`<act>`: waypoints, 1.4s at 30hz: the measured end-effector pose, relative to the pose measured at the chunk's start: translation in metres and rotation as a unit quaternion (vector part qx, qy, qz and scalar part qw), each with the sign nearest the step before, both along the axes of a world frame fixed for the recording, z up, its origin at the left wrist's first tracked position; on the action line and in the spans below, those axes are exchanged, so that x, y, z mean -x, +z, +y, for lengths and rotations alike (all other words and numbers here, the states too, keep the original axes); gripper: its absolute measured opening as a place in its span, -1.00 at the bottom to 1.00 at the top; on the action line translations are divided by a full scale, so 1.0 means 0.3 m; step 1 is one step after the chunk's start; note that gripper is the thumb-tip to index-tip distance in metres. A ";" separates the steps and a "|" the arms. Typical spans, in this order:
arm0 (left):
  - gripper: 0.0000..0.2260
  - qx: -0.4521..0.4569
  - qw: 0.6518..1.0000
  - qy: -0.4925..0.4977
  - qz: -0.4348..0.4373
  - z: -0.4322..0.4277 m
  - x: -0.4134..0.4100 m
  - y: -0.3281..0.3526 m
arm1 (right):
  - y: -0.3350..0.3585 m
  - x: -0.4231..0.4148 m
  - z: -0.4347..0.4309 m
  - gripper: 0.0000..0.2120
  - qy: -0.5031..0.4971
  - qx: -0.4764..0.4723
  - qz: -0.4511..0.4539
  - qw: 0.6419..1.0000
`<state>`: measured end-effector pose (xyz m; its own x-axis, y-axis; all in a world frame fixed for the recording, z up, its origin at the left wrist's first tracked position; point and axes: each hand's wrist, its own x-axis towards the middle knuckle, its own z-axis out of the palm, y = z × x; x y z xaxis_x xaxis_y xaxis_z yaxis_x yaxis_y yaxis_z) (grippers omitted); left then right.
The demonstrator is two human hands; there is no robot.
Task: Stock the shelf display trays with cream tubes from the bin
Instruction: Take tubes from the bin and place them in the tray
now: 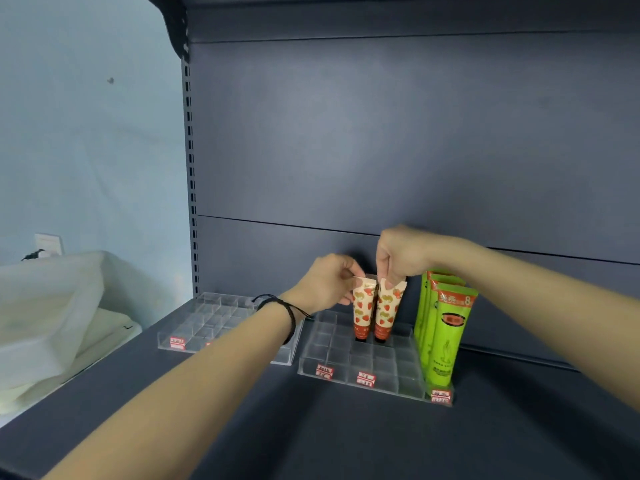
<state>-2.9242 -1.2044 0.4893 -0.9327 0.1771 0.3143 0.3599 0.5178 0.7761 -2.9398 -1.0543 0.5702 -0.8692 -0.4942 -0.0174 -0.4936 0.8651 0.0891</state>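
Two strawberry-print cream tubes stand cap-down in the back cells of the right clear tray (346,372). My left hand (327,282) pinches the top of the left strawberry tube (363,313). The top of the right strawberry tube (388,311) is pinched by my right hand (403,252). Three green tubes (446,337) stand upright in that tray's rightmost column. A second clear tray (194,336) lies to the left with nothing visible in its cells.
A translucent white bin (52,306) sits left of the shelf, below shelf level. The dark shelf board (311,427) extends toward me. Red price labels (365,379) mark the tray fronts. A slotted upright (190,168) runs along the left of the back panel.
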 end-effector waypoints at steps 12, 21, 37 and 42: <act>-0.90 0.006 1.000 0.001 -0.009 0.001 0.029 -0.031 | -0.047 0.052 -0.002 -0.78 -0.007 0.008 -0.035 0.999; -0.88 0.035 0.999 -0.008 0.000 0.007 0.024 -0.011 | -0.034 0.053 -0.003 -0.75 -0.014 0.025 -0.043 0.999; -0.80 0.136 0.986 0.071 0.065 -0.177 -0.127 0.025 | 0.012 -0.020 -0.046 -0.81 0.040 0.077 -0.007 0.996; -0.85 0.243 0.959 0.121 0.077 -0.378 -0.326 0.040 | -0.022 -0.143 -0.178 -0.63 0.089 0.048 0.090 0.991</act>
